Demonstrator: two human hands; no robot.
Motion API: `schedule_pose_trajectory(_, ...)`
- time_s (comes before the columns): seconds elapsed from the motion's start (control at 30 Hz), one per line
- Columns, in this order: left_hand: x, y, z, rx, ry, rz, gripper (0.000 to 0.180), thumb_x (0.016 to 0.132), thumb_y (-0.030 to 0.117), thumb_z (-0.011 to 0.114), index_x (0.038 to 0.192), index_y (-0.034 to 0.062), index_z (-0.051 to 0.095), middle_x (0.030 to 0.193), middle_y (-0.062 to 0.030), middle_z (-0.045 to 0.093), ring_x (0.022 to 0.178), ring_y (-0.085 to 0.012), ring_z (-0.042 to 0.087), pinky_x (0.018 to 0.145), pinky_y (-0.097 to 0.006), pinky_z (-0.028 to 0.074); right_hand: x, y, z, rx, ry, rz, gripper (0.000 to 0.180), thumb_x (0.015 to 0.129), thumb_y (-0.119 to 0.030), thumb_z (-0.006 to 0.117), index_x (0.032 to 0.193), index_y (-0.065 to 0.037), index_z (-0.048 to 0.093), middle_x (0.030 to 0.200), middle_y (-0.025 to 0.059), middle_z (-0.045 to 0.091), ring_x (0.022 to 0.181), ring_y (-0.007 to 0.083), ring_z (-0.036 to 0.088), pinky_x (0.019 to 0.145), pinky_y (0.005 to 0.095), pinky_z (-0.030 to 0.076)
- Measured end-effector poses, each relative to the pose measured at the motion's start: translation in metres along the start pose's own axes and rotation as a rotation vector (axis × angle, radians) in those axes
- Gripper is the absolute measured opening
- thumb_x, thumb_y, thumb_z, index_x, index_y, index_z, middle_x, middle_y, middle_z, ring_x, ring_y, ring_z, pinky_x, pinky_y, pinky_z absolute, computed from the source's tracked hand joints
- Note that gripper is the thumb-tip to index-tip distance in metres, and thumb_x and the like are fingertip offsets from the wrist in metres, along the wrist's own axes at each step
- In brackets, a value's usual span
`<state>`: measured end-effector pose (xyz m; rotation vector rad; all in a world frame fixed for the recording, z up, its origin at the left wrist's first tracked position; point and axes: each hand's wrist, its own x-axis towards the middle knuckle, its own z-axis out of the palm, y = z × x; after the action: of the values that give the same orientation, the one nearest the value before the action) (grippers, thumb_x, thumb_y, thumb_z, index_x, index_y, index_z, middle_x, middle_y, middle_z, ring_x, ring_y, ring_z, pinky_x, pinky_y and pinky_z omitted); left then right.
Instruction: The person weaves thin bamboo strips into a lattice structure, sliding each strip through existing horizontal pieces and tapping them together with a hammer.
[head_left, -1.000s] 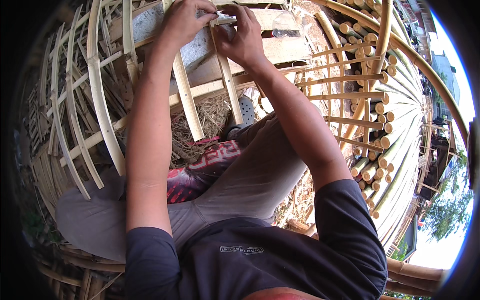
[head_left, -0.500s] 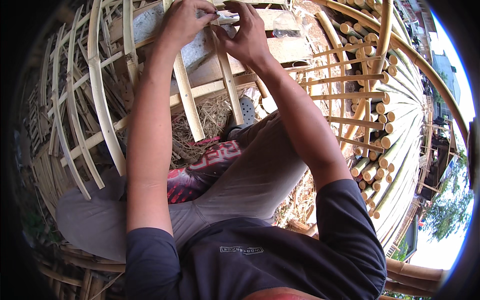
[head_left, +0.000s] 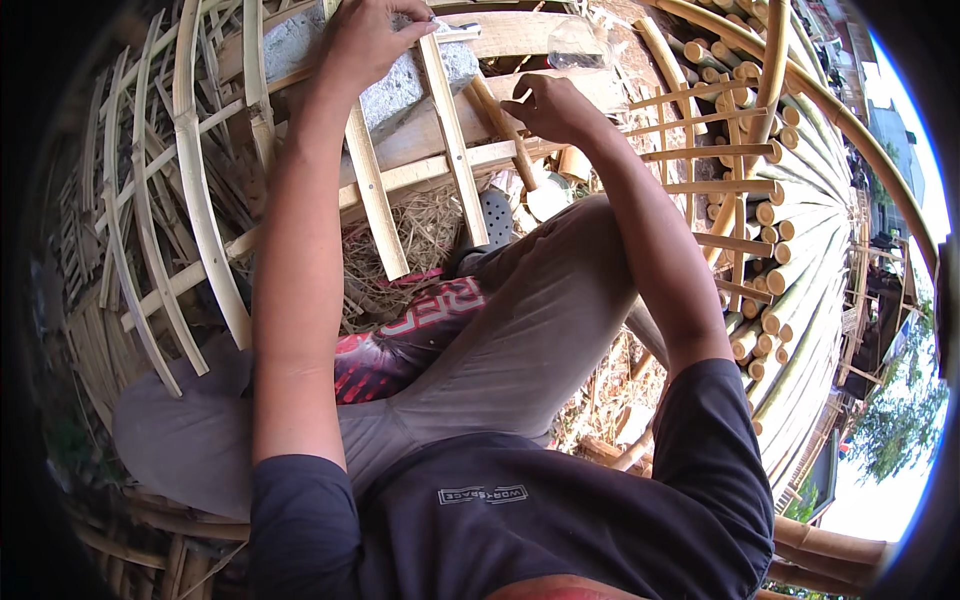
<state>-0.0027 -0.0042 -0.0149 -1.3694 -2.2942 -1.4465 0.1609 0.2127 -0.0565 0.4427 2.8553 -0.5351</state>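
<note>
At the top of the head view, my left hand (head_left: 368, 45) is closed in a pinch beside a pale bamboo slat (head_left: 447, 130). Whatever its fingertips hold is too small to make out. My right hand (head_left: 560, 108) is empty, fingers curved and apart, above a slanting wooden handle (head_left: 503, 130). A pale, round-ended block (head_left: 547, 200) shows by the handle's lower end. The slat crosses a bamboo crosspiece (head_left: 410, 177), parallel to another slat (head_left: 375, 200). Beneath them lies a grey stone-like slab (head_left: 395, 95).
More curved slats (head_left: 190, 150) form a lattice on the left. To the right stand a smaller bamboo lattice (head_left: 715, 188) and a stack of bamboo poles (head_left: 800, 225). Shavings (head_left: 400, 235) cover the ground near my shoe (head_left: 497, 218). A clear plastic piece (head_left: 577, 45) lies at the back.
My right hand has moved away from the slat and my left fingertips, to the right and nearer me, beside the wooden handle. My left hand has stayed almost in place.
</note>
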Motion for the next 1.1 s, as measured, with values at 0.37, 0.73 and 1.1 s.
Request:
schedule_pose_trajectory(0.37, 0.005, -0.035, 0.013, 0.150, -0.061, 0.071, 0.016, 0.083, 0.021, 0.077, 0.092, 0.0074, 0.078, 0.109, -0.0080, 0.074, 0.129, -0.0267, 0.056, 0.107, -0.040, 0.043, 0.008, -0.015, 0.016, -0.115, -0.010, -0.029, 0.042, 0.087, -0.032, 0.066, 0.113, 0.001, 0.062, 0.106, 0.0225, 0.069, 0.101, 0.0391, 0.067, 0.089, 0.0470, 0.054)
schedule_pose_trajectory(0.73, 0.002, -0.035, 0.014, 0.110, -0.033, 0.024, 0.017, 0.083, 0.022, 0.078, 0.090, 0.0061, 0.077, 0.107, -0.0082, 0.074, 0.126, -0.0264, 0.058, 0.106, -0.039, 0.043, 0.008, -0.024, 0.015, 0.013, 0.017, 0.031, 0.041, 0.097, -0.029, 0.050, 0.118, 0.006, 0.057, 0.101, 0.0306, 0.066, 0.097, 0.0452, 0.066, 0.086, 0.0483, 0.054)
schedule_pose_trajectory(1.1, 0.002, -0.036, 0.012, 0.094, -0.044, 0.055, 0.017, 0.084, 0.021, 0.077, 0.089, 0.0054, 0.076, 0.105, -0.0083, 0.074, 0.126, -0.0275, 0.058, 0.107, -0.040, 0.042, 0.010, -0.003, -0.012, 0.227, 0.350, 0.169, 0.039, 0.093, -0.040, 0.063, 0.106, -0.003, 0.067, 0.096, 0.0250, 0.071, 0.094, 0.0419, 0.068, 0.087, 0.0470, 0.054)
